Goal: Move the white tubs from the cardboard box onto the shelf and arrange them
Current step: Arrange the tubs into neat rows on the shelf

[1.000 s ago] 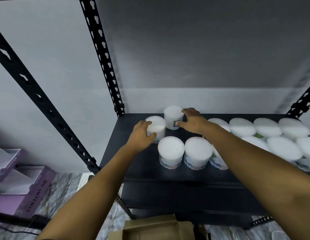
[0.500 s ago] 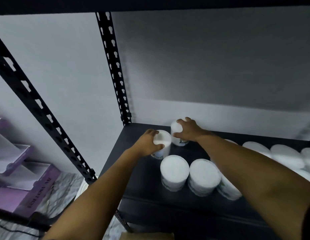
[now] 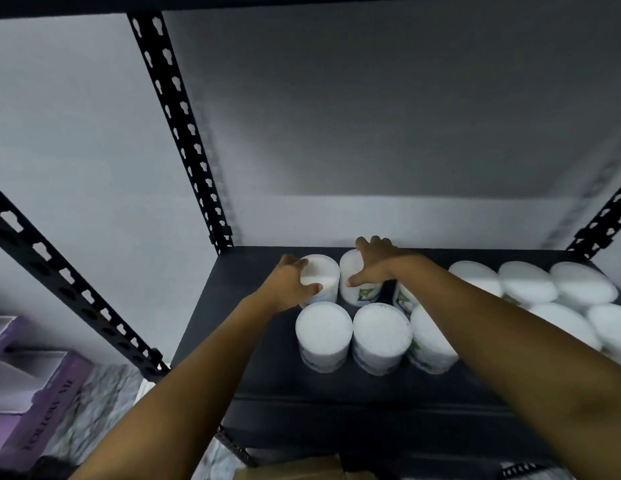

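Note:
Two white tubs stand side by side at the back of the black shelf [image 3: 253, 362]. My left hand [image 3: 290, 284] grips the left tub [image 3: 323, 275] from its left side, thumb at the front. My right hand [image 3: 375, 265] lies over the right tub [image 3: 350, 289], fingers curled behind it and thumb on its front. In front of them stands a row of white tubs [image 3: 323, 332], the nearest two just below my hands. Only the top edge of the cardboard box [image 3: 295, 471] shows at the bottom.
Several more white tubs [image 3: 527, 285] fill the right part of the shelf in two rows. Black perforated posts [image 3: 179, 129] rise at the shelf corners against a grey wall. A purple box [image 3: 35, 396] lies on the marbled floor at left.
Both tubs have slid toward the back of the shelf and closer together under my hands. The view has tilted up and moved nearer the shelf.

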`<state>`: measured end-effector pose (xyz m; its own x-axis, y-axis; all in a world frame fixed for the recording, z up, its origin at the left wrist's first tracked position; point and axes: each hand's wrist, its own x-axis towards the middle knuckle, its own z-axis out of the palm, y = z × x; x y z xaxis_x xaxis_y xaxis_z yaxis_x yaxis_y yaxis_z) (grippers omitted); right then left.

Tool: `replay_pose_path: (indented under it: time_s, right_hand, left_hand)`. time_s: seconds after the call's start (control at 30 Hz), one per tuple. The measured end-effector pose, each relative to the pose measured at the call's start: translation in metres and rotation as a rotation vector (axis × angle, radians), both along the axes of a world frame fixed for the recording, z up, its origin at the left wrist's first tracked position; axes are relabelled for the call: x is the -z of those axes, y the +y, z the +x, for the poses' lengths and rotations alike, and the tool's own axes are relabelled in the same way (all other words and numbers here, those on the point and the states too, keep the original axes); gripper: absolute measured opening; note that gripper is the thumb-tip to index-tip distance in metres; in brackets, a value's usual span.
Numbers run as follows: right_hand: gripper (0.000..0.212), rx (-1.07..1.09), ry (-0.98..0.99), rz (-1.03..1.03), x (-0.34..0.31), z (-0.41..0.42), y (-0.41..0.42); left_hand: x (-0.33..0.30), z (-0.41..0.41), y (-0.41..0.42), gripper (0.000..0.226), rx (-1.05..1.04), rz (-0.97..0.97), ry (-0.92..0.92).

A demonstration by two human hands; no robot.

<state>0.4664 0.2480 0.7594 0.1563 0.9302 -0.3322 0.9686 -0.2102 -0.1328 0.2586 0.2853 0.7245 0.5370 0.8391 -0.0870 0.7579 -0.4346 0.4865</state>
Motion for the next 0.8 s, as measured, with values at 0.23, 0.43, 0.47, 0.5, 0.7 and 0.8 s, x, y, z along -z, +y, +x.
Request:
replay_pose_path:
  time_s: [0.23,0.43,0.47,0.5,0.7,0.8]
  right_hand:
    - [0.092,0.035,-0.053,0.004,-0.002,0.010,-0.015]
    - [0.096,0.010,0.147,-0.066,-0.005,0.016,-0.019]
    - [0.096,0.014,0.125,-0.063,-0.004,0.016,-0.018]
    - [0.096,0.015,0.097,-0.050,-0.003,0.017,-0.018]
    - [0.097,-0.057,-0.098,-0.025,-0.002,0.016,-0.016]
    - [0.097,-0.058,0.062,-0.072,-0.001,0.015,-0.015]
  left_hand:
    - [0.004,0.010,0.000,0.077,-0.002,-0.019,-0.030]
    - [0.005,0.011,0.006,0.079,0.062,-0.098,-0.016]
    - [0.005,0.012,0.006,0.080,0.055,-0.097,-0.020]
    - [0.006,0.013,0.006,0.082,0.044,-0.093,-0.026]
    - [0.011,0.016,0.006,0.092,-0.006,-0.084,-0.029]
    - [0.009,0.017,0.006,0.082,-0.018,-0.104,-0.056]
